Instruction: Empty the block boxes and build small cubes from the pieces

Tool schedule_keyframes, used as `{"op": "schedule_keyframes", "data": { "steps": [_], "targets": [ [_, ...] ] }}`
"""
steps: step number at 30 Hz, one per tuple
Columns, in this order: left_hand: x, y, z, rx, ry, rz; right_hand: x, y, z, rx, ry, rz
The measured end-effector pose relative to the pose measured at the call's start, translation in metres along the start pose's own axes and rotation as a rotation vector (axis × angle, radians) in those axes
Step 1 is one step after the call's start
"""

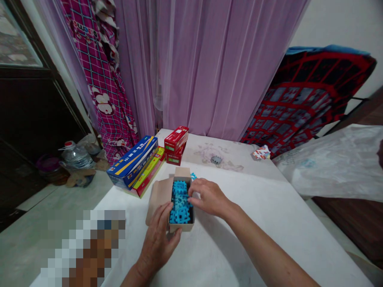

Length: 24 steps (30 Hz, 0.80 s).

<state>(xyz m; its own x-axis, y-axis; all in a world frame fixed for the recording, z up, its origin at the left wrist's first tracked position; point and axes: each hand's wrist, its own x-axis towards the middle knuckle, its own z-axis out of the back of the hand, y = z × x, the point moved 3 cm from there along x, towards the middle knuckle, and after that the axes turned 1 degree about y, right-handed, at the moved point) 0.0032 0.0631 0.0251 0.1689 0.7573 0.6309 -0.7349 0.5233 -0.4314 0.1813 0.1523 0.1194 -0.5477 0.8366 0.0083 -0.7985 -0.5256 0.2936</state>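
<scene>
An open cardboard box (183,227) stands on the white table, its lid folded out to the left. Blue plastic interlocking pieces (180,202) fill it, with toothed edges and square holes. My left hand (160,235) grips the near left corner of the box, fingers along the lid side and thumb at the front. At the right rim, my right hand (208,196) has its thumb and forefinger pinched at a blue piece; the fingers partly hide it. One loose blue piece (193,175) lies on the table just beyond my right hand.
A blue box (133,161), a yellow-and-red box (148,174) and stacked red boxes (176,139) stand behind on the left. A grey toothed piece (216,160) and a crumpled wrapper (261,152) lie farther back. A purple curtain (209,67) hangs behind the table. A pixelated patch covers the lower left.
</scene>
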Motion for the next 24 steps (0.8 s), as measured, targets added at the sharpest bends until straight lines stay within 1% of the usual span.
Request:
{"op": "schedule_keyframes", "data": {
  "steps": [2, 4, 8, 11, 16, 18, 21, 24],
  "targets": [
    [0.000, 0.000, 0.000, -0.009, -0.004, 0.005, -0.001, 0.016, -0.012, -0.049, 0.077, 0.062],
    [0.000, 0.000, 0.000, -0.016, -0.005, 0.010, 0.001, 0.025, -0.022, -0.113, 0.124, 0.064],
    [-0.001, 0.001, -0.002, -0.026, 0.006, 0.015, 0.009, 0.026, -0.032, -0.167, 0.132, 0.011],
    [-0.001, 0.002, -0.003, -0.029, 0.011, 0.020, 0.011, 0.023, -0.035, -0.181, 0.141, 0.011],
    [0.000, 0.001, -0.004, -0.012, 0.004, 0.015, 0.005, 0.024, -0.037, -0.210, 0.121, 0.022],
    [0.002, 0.000, -0.002, -0.001, 0.001, 0.014, 0.004, 0.024, -0.037, -0.225, 0.138, 0.021],
    [0.005, -0.002, 0.002, 0.000, 0.033, -0.028, 0.006, 0.026, -0.035, -0.244, 0.179, 0.043],
    [0.008, -0.005, 0.007, -0.008, 0.077, -0.068, 0.008, 0.027, -0.033, -0.262, 0.182, 0.050]
  ]
}}
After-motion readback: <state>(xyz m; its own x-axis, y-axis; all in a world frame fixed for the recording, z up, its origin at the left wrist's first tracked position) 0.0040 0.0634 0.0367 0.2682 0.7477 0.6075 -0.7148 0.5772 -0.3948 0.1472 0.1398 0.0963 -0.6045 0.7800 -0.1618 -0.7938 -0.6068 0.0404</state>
